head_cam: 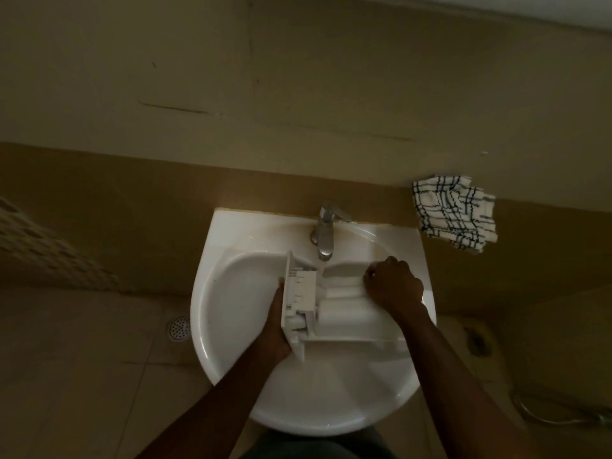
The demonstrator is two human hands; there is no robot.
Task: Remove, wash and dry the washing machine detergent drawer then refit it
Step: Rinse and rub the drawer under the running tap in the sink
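Setting: we look down on a white pedestal sink fixed against a tan wall; the light is dim and the picture is soft.

Drawer position: we find the white detergent drawer held over the sink bowl, lying crosswise, its front panel turned to our left and its compartments running off to our right.

Tap: the chrome tap stands at the back middle of the sink. We see a thin stream of water falling from its spout onto the drawer, just behind the front panel.

Left hand: our left hand grips the front-panel end of the drawer from below and outside, fingers closed round its lower edge.

Right hand: our right hand is curled shut, knuckles up, on the far right end of the drawer. We cannot tell whether it holds anything besides the drawer's edge.

Cloth: a white cloth with dark checks hangs crumpled on the wall to the right of the sink, well apart from both hands.

Floor: pale tiles; a round floor drain sits just left of the sink. A flexible metal hose lies at lower right.
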